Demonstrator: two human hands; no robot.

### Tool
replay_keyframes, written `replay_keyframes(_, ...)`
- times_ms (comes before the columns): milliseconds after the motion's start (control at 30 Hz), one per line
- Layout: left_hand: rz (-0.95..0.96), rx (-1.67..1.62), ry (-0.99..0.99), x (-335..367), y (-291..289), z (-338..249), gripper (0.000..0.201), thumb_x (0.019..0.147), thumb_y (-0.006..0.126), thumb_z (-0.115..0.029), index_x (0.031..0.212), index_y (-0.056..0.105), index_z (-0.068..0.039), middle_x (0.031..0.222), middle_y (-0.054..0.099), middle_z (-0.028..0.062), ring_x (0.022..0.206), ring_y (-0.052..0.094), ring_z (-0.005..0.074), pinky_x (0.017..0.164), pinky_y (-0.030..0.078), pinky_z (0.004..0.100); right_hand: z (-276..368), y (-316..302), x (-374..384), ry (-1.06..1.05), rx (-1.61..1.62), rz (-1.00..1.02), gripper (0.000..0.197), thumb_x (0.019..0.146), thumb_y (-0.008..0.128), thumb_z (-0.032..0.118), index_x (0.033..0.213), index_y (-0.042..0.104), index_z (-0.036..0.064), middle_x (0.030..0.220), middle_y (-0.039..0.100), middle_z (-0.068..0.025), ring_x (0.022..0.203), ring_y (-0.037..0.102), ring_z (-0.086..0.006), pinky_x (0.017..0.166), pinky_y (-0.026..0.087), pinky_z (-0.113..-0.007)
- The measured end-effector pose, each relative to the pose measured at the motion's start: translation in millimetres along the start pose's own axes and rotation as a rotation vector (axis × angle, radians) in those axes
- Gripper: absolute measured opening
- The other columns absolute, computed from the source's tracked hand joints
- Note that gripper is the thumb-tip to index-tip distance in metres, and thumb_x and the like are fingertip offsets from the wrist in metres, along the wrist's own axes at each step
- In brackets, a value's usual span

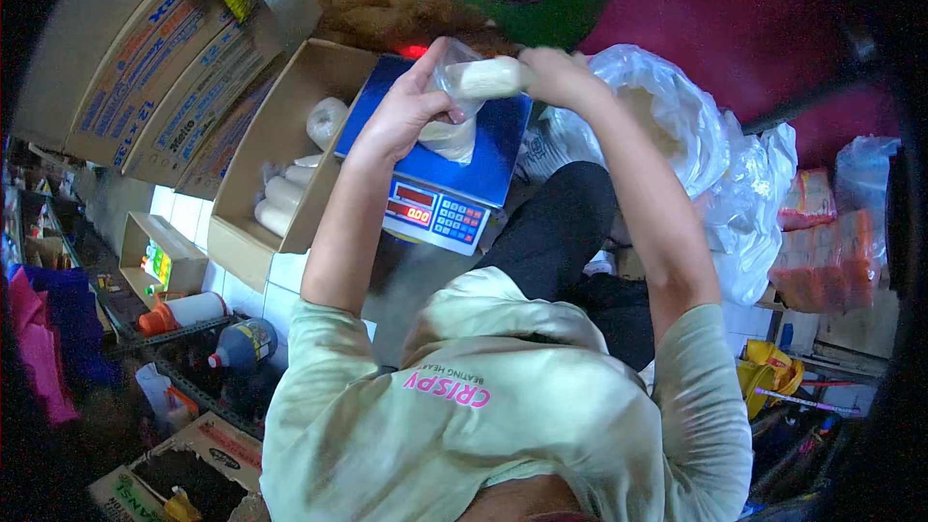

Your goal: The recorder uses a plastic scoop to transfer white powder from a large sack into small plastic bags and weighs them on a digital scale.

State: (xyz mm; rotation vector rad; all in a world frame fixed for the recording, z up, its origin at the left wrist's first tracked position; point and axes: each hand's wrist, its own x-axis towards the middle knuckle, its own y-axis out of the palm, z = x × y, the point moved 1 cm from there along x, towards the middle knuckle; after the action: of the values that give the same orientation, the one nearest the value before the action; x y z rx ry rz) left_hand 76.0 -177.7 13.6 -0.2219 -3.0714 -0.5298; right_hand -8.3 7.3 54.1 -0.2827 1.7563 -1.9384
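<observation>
Above the blue-topped digital scale (498, 159), my left hand (411, 106) is closed on the upper edge of a clear plastic bag (449, 63). The bag's lower part (449, 142), pale with its contents, lies over the scale's platform. At the bag's mouth is a whitish, rounded, oblong thing (490, 78), perhaps a filled scoop; blur hides its exact kind. Its right end meets my right hand (559, 77), whose fingers are curled and smeared by motion. Right of the scale stands a large, clear plastic sack (667, 101) with pale beige contents.
An open cardboard box (242, 222) left of the scale holds several filled white bags (282, 198). Flattened cartons (145, 77) lean beyond it. Orange packs (826, 261) stand at the far right. A blue-capped bottle (242, 343) and an orange-and-white container (184, 312) are at the left.
</observation>
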Motion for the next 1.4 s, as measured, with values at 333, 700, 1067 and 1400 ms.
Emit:
replay_keyframes(333,-0.115,0.043,-0.031,-12,-28,-9,0.075,0.069,0.049,0.004,0.137,0.017,-0.002,0.105,0.053,0.0139,0.068,0.058,0.0132,0.061,0.049,0.0235,70,-25,4,-0.454,-0.685,-0.638,0.014,0.071,0.054,0.016,0.077,0.066,0.0124,0.083,0.059,-0.0039,0.092,0.052,-0.0196,0.094,0.025,-0.044)
replay_keyframes(700,-0.038,0.185,-0.152,-13,-19,-12,0.075,0.067,0.049,0.003,0.137,0.025,-0.009,0.127,0.042,0.0112,0.080,0.057,0.0121,0.067,0.048,0.0233,-89,34,-42,0.067,0.324,-0.362,0.049,0.063,0.060,0.015,0.112,0.055,0.0140,0.104,0.058,-0.0094,0.102,0.052,-0.0290,0.087,0.036,-0.042)
replay_keyframes(1067,-0.388,0.278,-0.025,-19,13,-8,0.066,0.068,0.048,0.005,0.132,0.034,-0.003,0.131,0.039,0.0137,0.117,0.042,0.0225,0.092,0.038,0.0290,-288,113,-99,0.612,0.006,-0.164,0.029,0.072,0.052,0.008,0.101,0.058,0.0084,0.101,0.059,-0.0132,0.093,0.058,-0.0296,0.078,0.046,-0.041)
replay_keyframes(1400,-0.524,0.396,0.055,-18,-4,4,0.061,0.076,0.052,0.003,0.133,0.030,-0.001,0.133,0.036,0.0139,0.107,0.048,0.0201,0.089,0.039,0.0318,-307,143,-57,0.470,-0.342,-0.203,0.018,0.078,0.046,0.011,0.086,0.060,0.0041,0.085,0.059,-0.0142,0.082,0.059,-0.0269,0.073,0.048,-0.039)
